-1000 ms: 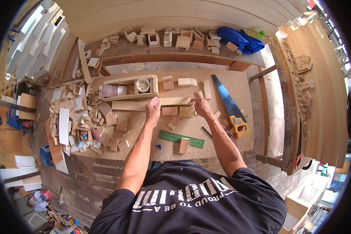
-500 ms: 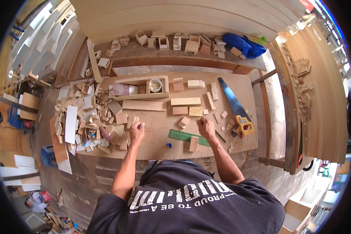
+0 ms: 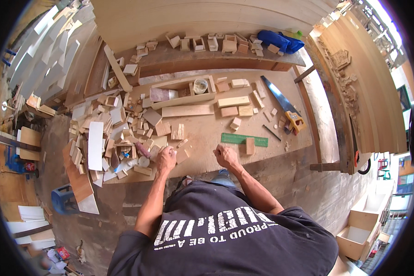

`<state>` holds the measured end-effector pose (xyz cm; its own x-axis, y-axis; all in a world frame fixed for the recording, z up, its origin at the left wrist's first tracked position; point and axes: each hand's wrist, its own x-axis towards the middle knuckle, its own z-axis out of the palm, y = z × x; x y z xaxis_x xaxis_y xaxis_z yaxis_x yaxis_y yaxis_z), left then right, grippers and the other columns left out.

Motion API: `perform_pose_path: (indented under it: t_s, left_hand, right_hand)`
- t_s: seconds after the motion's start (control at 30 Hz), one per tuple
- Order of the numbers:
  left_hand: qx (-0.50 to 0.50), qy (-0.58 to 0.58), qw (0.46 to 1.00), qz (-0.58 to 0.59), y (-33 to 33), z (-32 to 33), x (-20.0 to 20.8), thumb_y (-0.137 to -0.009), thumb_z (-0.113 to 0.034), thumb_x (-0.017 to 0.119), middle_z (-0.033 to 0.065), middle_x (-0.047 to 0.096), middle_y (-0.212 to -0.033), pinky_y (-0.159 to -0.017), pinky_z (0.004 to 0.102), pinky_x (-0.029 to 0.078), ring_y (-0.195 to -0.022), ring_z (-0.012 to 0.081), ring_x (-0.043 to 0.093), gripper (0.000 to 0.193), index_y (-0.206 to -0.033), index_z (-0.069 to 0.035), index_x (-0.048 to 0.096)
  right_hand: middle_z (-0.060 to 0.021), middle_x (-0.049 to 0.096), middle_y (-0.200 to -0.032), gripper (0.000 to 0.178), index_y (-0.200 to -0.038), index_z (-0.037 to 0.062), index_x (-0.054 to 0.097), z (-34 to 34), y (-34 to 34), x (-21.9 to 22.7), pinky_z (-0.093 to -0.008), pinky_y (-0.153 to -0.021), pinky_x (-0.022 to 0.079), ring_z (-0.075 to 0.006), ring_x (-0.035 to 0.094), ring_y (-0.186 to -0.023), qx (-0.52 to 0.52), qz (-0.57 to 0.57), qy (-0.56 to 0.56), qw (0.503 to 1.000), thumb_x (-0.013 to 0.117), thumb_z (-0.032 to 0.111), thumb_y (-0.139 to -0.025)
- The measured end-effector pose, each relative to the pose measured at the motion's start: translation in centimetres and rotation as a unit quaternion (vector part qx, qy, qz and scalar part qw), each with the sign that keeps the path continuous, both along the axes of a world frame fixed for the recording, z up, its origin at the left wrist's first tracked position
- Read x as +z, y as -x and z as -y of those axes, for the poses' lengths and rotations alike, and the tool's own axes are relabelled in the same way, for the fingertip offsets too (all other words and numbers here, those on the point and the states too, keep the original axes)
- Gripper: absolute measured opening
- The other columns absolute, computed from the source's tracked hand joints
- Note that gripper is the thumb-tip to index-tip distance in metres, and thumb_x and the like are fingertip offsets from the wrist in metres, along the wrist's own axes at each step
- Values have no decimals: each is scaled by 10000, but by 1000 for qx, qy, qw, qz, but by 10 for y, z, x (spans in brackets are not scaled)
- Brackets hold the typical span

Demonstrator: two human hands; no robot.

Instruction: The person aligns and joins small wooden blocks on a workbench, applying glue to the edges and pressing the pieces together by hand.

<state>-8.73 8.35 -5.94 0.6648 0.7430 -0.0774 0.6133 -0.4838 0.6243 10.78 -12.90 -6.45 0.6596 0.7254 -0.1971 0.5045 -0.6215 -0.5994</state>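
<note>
My left hand [image 3: 166,157] is closed at the front of the table, right beside a small flat wood block [image 3: 182,155]. Whatever it may hold is hidden. My right hand [image 3: 226,155], also closed, is at the front edge near the left end of a green ruler [image 3: 242,139]; its fingers hide anything inside. An upright-looking wood block [image 3: 250,146] overlaps the ruler. Beyond lie a small block [image 3: 235,123], a dark pencil-like stick [image 3: 272,133] and several cut wood pieces, among them a long pale strip [image 3: 233,101].
A heap of wood offcuts [image 3: 124,138] covers the table's left side. Farther back sits an open wooden box [image 3: 188,99] with a round tub [image 3: 200,86] in it. A handsaw [image 3: 280,101] lies at the right. Small wooden assemblies [image 3: 198,44] line the back bench beside blue cloth [image 3: 283,42].
My view has shifted over the table. Both hands have drawn nearer to me and leftward across it. The small blue piece near the ruler is no longer visible; my right hand covers that spot.
</note>
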Motion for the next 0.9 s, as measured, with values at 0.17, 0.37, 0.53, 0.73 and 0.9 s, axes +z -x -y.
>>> perform_pose_path:
  t_s: [0.17,0.37,0.53,0.73,0.9]
  left_hand:
    - [-67,-24,997,-24,27,2,-13,-832,-200,726,160,604,-1076,-906,439,479,-1047,353,572,270,-1042,-47,651]
    - [-118,-68,991,7,39,12,1,-772,-186,772,131,537,-1156,-928,453,462,-1091,356,523,375,-1073,-54,591]
    - [-122,-64,990,6,41,11,1,-738,-181,793,127,527,-1145,-954,442,449,-1102,352,509,416,-1071,-60,577]
    - [-115,-62,991,2,41,5,-9,-733,-139,799,115,533,-1149,-947,442,455,-1093,349,516,417,-1080,-61,580]
    - [-102,-54,993,9,42,11,-7,-719,-128,803,105,532,-1168,-927,441,482,-1095,351,528,471,-1132,-74,584]
  right_hand:
    - [-224,658,-769,328,-765,31,625,0,35,15,-513,-667,496,-433,648,-763,-46,-8,22,999,600,321,-918]
    - [-233,641,-775,236,-816,20,582,17,39,-19,-518,-662,480,-444,637,-760,-32,-29,-74,996,599,230,-921]
    - [-243,649,-757,340,-772,20,642,12,32,-13,-510,-655,498,-441,650,-762,-58,16,4,998,600,330,-905]
    - [-277,640,-770,342,-783,0,662,2,10,-14,-515,-694,496,-453,644,-777,-76,-3,-19,997,594,312,-905]
    - [-277,633,-762,330,-776,-11,651,9,0,-26,-511,-692,483,-448,637,-772,-93,-29,-92,991,593,281,-919]
